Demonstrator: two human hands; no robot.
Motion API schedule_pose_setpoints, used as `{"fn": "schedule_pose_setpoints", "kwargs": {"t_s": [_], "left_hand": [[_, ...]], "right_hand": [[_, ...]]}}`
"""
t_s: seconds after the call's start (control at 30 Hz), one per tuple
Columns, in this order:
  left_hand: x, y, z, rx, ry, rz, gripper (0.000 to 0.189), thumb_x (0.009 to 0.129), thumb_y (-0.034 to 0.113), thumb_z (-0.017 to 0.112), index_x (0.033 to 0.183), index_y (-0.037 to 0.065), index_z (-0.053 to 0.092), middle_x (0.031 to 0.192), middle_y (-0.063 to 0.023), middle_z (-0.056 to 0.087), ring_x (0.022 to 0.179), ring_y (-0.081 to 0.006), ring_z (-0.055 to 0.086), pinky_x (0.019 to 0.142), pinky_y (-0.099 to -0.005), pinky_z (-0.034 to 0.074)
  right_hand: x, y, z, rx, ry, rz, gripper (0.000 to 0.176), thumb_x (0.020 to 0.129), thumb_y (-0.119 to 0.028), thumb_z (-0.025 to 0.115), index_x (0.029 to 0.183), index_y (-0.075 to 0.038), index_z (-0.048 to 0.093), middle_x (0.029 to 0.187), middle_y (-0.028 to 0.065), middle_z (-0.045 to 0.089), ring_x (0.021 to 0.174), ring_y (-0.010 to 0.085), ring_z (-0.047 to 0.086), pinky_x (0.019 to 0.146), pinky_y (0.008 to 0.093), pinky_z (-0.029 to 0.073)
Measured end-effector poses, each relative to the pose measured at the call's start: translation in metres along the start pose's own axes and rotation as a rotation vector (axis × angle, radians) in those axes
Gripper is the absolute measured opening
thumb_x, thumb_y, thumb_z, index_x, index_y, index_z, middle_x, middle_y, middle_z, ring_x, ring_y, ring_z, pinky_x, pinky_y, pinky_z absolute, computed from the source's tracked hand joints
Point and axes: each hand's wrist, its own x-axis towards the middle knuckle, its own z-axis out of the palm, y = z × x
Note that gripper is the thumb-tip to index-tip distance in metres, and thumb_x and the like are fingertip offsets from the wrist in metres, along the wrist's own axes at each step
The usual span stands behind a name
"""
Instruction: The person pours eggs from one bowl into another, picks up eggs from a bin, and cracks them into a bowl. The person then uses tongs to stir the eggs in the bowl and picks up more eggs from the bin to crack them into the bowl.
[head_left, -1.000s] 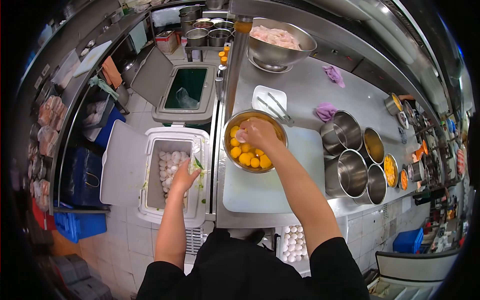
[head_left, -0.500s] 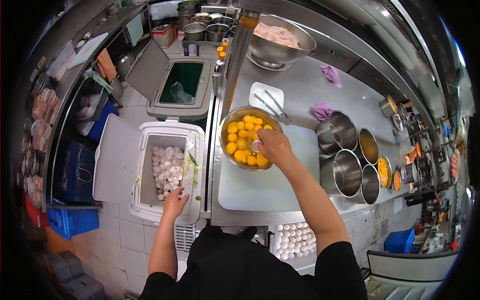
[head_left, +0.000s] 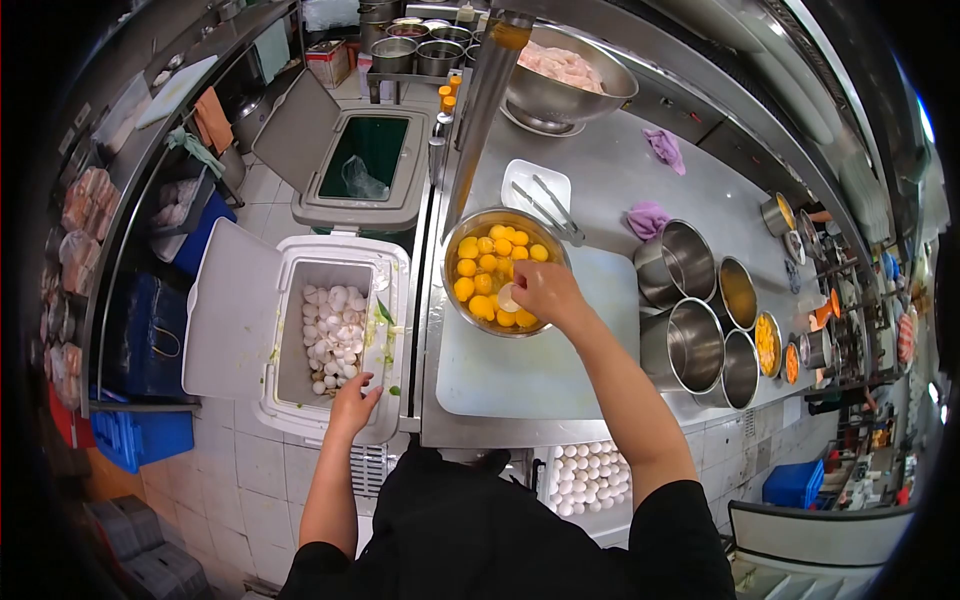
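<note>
My right hand (head_left: 545, 293) is closed over the right side of a steel bowl (head_left: 452, 290), pinching a pale eggshell (head_left: 508, 298) above the yolks. Many orange-yellow egg yolks (head_left: 483, 283) lie in clear liquid in that bowl, at the left edge of a white cutting board (head_left: 500, 385). Over the near right edge of a grey bin (head_left: 387, 410), my left hand (head_left: 355, 402) has its fingers apart and holds nothing. White eggshells (head_left: 333, 325) are heaped inside the bin.
Tongs (head_left: 545, 205) rest across a white tray (head_left: 518, 175). Steel pots (head_left: 697, 345) stand to the right, purple cloths (head_left: 648, 220) behind. A large bowl of pale meat (head_left: 575, 95) is at the back. Whole eggs (head_left: 590, 475) sit below the counter's front edge.
The view has shifted slightly. My right hand still holds the shell over the bowl, its fingers a little lower, and my left hand stays by the bin with its fingers apart.
</note>
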Motion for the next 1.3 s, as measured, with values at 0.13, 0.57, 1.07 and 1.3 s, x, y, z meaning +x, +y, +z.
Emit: {"fn": "schedule_pose_setpoints", "kwargs": {"t_s": [0.13, 0.57, 1.07, 1.3], "left_hand": [[-0.003, 0.006, -0.006, -0.039, 0.033, 0.007, 0.043, 0.089, 0.029, 0.072, 0.123, 0.004, 0.064, 0.108, -0.0189, 0.069, 0.082, -0.0280, 0.067, 0.077, -0.0379, 0.053], [-0.046, 0.155, -0.050, -0.183, -0.759, 0.118, 0.027, 0.095, 0.024, 0.069, 0.110, 0.001, 0.067, 0.088, -0.0053, 0.068, 0.080, -0.0128, 0.062, 0.072, -0.0282, 0.051], [-0.144, 0.219, 0.382, 0.451, -1.291, 0.766, 0.036, 0.090, 0.032, 0.066, 0.115, 0.006, 0.063, 0.111, -0.0138, 0.063, 0.100, -0.0327, 0.063, 0.085, -0.0419, 0.051], [-0.129, 0.106, 0.610, 1.131, -0.961, 0.976, 0.027, 0.093, 0.025, 0.056, 0.114, 0.013, 0.067, 0.125, -0.0119, 0.058, 0.110, -0.0302, 0.063, 0.083, -0.0507, 0.053]], "right_hand": [[0.000, -0.022, -0.025, 0.362, -0.117, 0.042, 0.022, 0.081, -0.026, 0.063, 0.082, -0.005, 0.068, 0.083, 0.0163, 0.069, 0.077, 0.0338, 0.067, 0.070, 0.0423, 0.052], [-0.046, -0.083, -0.058, 0.900, -0.086, -0.010, 0.039, 0.097, -0.021, 0.055, 0.133, -0.008, 0.060, 0.096, 0.0037, 0.072, 0.076, 0.0106, 0.064, 0.069, 0.0244, 0.052], [-0.580, 0.177, 0.315, 0.809, 0.227, 1.491, 0.040, 0.086, -0.012, 0.058, 0.125, -0.008, 0.061, 0.101, 0.0124, 0.069, 0.084, 0.0247, 0.069, 0.070, 0.0360, 0.057], [-0.548, 0.201, 0.402, 0.441, 0.004, 1.363, 0.044, 0.084, -0.026, 0.070, 0.126, -0.014, 0.060, 0.115, 0.0164, 0.063, 0.098, 0.0339, 0.067, 0.083, 0.0456, 0.054]]}}
